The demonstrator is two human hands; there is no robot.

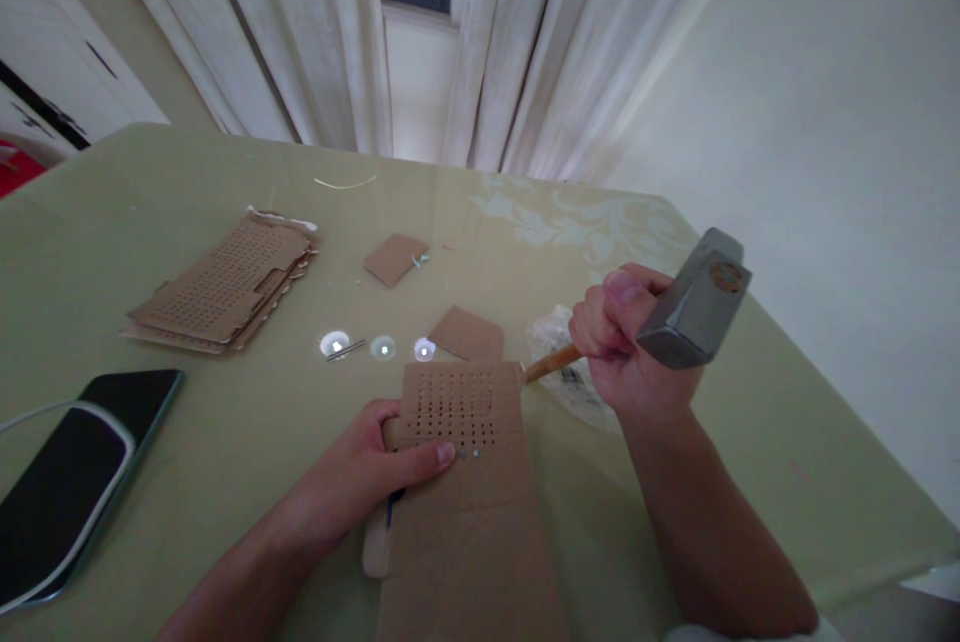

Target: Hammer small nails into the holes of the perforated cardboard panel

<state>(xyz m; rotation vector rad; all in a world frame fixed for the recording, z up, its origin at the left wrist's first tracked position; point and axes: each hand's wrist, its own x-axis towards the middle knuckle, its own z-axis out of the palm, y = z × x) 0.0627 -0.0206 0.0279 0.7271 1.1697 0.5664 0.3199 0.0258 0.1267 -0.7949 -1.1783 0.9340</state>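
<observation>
My left hand [382, 467] grips the left edge of a brown cardboard strip [472, 532], its thumb lying on top. Rows of small punched holes fill the strip's far end, and tiny pale dots show just right of my thumb. In my closed right hand [630, 342] is a hammer [694, 307], held up to the right of the strip. Its grey metal head sticks out above my fist, while the wooden handle points down and left toward the strip's corner. Under the strip, a pale block [375, 547] peeks out at the left; most of it is hidden.
A stack of perforated cardboard [225, 282] lies at the left, behind a black tablet-like device [90, 462] with a white cable. Two small cardboard pieces [396, 259] and a thin metal rod [345, 350] are beyond the strip. Crumpled clear plastic [559, 337] sits beneath the hammer handle.
</observation>
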